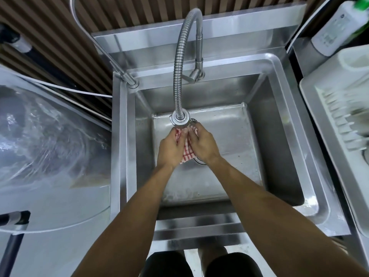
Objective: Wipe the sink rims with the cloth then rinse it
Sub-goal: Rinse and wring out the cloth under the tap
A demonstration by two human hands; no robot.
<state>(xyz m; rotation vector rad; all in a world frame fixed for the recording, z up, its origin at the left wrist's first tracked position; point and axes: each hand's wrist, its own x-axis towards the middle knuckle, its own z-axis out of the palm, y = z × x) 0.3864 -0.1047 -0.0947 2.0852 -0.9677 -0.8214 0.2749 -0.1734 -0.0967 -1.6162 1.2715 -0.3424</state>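
A red-and-white checked cloth (187,153) is bunched between my two hands over the basin of the steel sink (283,80). My left hand (169,148) grips its left side and my right hand (202,143) grips its right side, fingers curled into the fabric. Both hands sit just under the head of the flexible steel faucet (180,118). Most of the cloth is hidden by my fingers; a corner hangs below. The drain (199,160) shows partly beneath my right wrist. I cannot tell whether water is running.
A second thin tap (131,81) stands at the sink's back left corner. A white dish rack (339,120) lies to the right, with a white bottle (335,27) behind it. A plastic-covered grey appliance (50,136) sits to the left.
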